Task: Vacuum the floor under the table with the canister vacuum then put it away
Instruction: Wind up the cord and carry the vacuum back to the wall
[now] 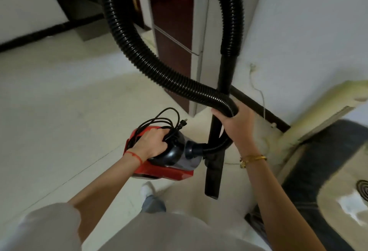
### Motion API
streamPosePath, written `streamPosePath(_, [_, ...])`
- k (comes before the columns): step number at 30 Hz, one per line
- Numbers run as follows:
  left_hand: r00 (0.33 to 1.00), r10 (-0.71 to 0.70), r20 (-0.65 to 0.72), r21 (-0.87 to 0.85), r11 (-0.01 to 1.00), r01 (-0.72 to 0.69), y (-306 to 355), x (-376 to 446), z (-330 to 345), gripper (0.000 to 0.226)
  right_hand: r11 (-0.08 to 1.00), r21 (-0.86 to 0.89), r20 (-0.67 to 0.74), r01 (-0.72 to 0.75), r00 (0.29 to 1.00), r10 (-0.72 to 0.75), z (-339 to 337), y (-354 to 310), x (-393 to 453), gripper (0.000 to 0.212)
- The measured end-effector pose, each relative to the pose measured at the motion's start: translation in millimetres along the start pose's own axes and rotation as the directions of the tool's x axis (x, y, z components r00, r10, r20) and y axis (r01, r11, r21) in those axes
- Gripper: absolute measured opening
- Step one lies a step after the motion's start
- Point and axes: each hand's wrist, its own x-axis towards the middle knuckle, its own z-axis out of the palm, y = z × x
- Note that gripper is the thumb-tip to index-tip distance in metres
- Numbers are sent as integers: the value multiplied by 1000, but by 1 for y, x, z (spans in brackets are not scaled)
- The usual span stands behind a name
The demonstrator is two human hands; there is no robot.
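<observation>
A person's left hand (152,144) grips the compact, seemingly light canister vacuum (165,157) by its top handle with bundled cord, while right-hand fingers (220,116) curl around the springy hose (139,51) and rigid wand (216,131).

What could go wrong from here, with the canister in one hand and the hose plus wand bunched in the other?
1. The power cord is only loosely coiled under the left hand on the canister vacuum; its plug end sticks out free, so a loop could slip down and trail near the feet.
2. The right hand grips the hose and wand together; the tall hose loop could catch on the cabinet close behind it.
</observation>
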Motion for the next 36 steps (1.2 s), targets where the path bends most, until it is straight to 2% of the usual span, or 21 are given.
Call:
streamPosePath(4, [990,-139,-29,-42,990,137,-83,-1,-32,32,995,33,93,90,991,-93,88,-44,36,23])
streamPosePath(7, [976,-209,-53,-70,976,206,-145,-3,-60,27,993,67,172,99,979,-109,159,-80,62,24])
streamPosePath(12, [951,-285,-120,-77,958,277,-245,-5,-106,33,982,126,271,140,947,-170,270,-140,95,32])
streamPosePath(19, [898,-393,-198,-107,919,379,-353,-7,-160,47,957,196,347,212,898,-270,385,-214,128,32])
streamPosePath(23, [869,-446,-213,-139,895,425,-398,-2,-185,44,930,263,363,256,867,-341,438,-246,149,31])
streamPosePath(27, [821,-528,-217,-179,848,499,-450,13,-207,41,925,315,447,210,827,-340,506,-276,180,32])
streamPosePath(36, [726,-658,-202,-268,750,605,-574,69,-277,48,919,356,581,168,731,-359,660,-344,274,32])
